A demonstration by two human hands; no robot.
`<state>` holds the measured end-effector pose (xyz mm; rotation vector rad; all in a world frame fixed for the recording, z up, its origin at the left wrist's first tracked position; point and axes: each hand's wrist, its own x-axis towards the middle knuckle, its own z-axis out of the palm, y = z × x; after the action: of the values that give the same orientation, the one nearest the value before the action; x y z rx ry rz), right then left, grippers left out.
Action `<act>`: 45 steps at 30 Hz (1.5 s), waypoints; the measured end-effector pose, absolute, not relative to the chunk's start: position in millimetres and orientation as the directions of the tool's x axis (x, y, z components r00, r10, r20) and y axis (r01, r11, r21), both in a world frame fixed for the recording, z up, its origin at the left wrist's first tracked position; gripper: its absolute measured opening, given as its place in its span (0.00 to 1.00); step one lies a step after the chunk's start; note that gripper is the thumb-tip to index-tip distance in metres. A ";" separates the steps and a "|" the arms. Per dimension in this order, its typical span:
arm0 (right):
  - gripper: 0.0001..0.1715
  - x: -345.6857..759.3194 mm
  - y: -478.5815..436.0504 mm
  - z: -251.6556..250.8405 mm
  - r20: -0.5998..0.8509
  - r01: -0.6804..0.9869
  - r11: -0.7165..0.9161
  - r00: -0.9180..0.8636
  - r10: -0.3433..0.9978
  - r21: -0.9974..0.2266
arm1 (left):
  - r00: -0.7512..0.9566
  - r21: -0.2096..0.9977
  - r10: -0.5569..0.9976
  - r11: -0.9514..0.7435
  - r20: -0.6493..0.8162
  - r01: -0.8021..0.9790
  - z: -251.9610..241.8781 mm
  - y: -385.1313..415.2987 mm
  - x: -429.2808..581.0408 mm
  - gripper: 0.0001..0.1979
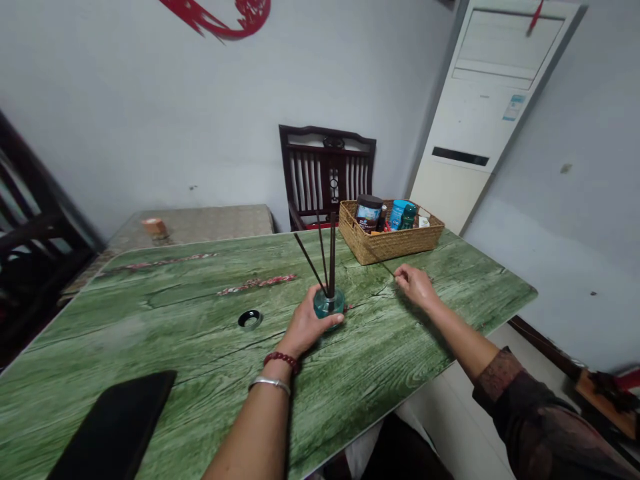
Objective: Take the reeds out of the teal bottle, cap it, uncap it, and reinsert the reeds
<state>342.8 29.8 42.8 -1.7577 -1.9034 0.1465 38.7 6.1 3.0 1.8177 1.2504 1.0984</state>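
Far left stands a dark wooden chair, and past it a side table with a small orange cup on top. The green wood-grain table fills the foreground, with a flat black slab at its near edge and a small black ring lying further in.

The person's left arm reaches forward from the near side, a red bead bracelet and a silver bangle on the wrist. The left hand is closed around a teal glass bottle, its fingers wrapped across the near side in a firm grasp. The bottle stands on the table inside that grip, with three dark reeds fanning up and out of its neck.

Beyond it sits a wicker basket packed with jars and small bottles, in front of a slatted chair. The right arm comes in from the other side in a patterned dark sleeve. The right hand lies palm down on the tabletop, its fingers loosely curled and holding nothing, just in front of the basket and well apart from the bottle. A white air conditioner stands against the far wall.
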 end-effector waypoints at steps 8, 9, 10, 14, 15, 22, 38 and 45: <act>0.16 283.6 11.5 109.8 0.453 0.074 0.451 0.017 0.891 -0.889 | 0.193 0.860 0.944 -0.323 0.267 0.396 4.5 5.2 38.5 0.38; 0.16 273.5 7.3 116.0 0.473 0.036 0.473 0.012 0.881 -0.880 | 0.187 0.865 0.944 -0.324 0.271 0.384 4.9 5.0 38.7 0.38; 0.16 264.0 4.0 120.7 0.492 0.010 0.492 0.008 0.870 -0.870 | 0.182 0.870 0.944 -0.324 0.274 0.372 5.2 4.9 38.9 0.37; 0.16 235.8 2.1 127.4 0.546 -0.025 0.545 -0.018 0.838 -0.838 | 0.184 0.874 0.941 -0.332 0.283 0.354 4.5 5.9 39.4 0.36; 0.15 231.4 3.8 126.9 0.548 -0.018 0.548 -0.024 0.836 -0.836 | 0.186 0.874 0.940 -0.336 0.287 0.351 4.0 6.3 39.4 0.36; 0.14 217.2 19.1 113.1 0.507 0.075 0.510 -0.058 0.860 -0.857 | 0.170 0.878 0.935 -0.352 0.312 0.325 5.2 5.1 39.9 0.36; 0.10 231.5 18.0 56.7 0.533 0.589 0.467 -0.071 0.843 -0.660 | 0.199 0.871 0.932 -0.355 0.303 0.340 -1.8 9.0 36.3 0.38; 0.07 286.9 32.6 7.5 0.231 0.902 0.242 -0.166 0.959 -0.357 | 0.218 0.857 0.946 -0.312 0.240 0.410 6.3 6.6 35.1 0.37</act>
<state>286.9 32.6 7.5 -1.7037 -2.1182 0.1900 35.1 6.6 6.3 1.8380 1.2554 1.0414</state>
